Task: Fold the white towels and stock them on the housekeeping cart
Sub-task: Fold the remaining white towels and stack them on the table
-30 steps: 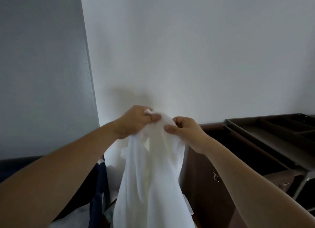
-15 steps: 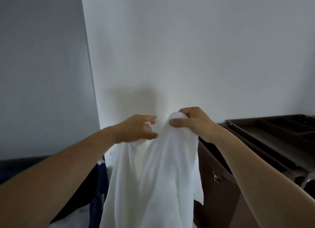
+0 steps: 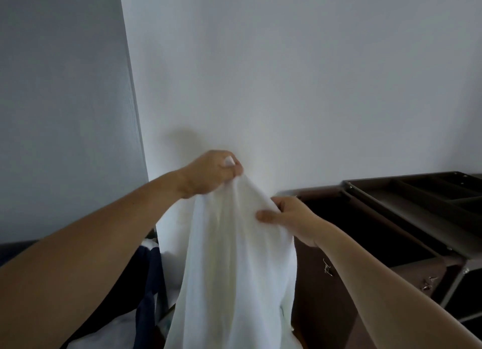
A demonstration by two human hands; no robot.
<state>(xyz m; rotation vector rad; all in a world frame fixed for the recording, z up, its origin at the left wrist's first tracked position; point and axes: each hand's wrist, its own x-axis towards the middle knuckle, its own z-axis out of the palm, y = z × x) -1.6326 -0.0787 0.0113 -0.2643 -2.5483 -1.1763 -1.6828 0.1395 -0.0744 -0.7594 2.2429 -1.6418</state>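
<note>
A white towel (image 3: 234,270) hangs in front of me, lifted in the air before the wall. My left hand (image 3: 211,172) grips its top corner, the highest point of the cloth. Lower and to the right, my right hand (image 3: 289,218) pinches the towel's upper edge between thumb and fingers. The cloth slopes down from left hand to right hand and drapes out of the frame's bottom. The dark brown housekeeping cart (image 3: 407,218) stands at the right, behind my right arm.
The cart's top tray (image 3: 443,192) has several dividers. A dark blue fabric bag (image 3: 151,283) with white linen (image 3: 109,330) sits at the lower left. A white wall fills the view ahead, a grey panel to the left.
My left hand has risen and now grips the towel's corner. My right hand has slid down and to the right along the edge, spreading the cloth.
</note>
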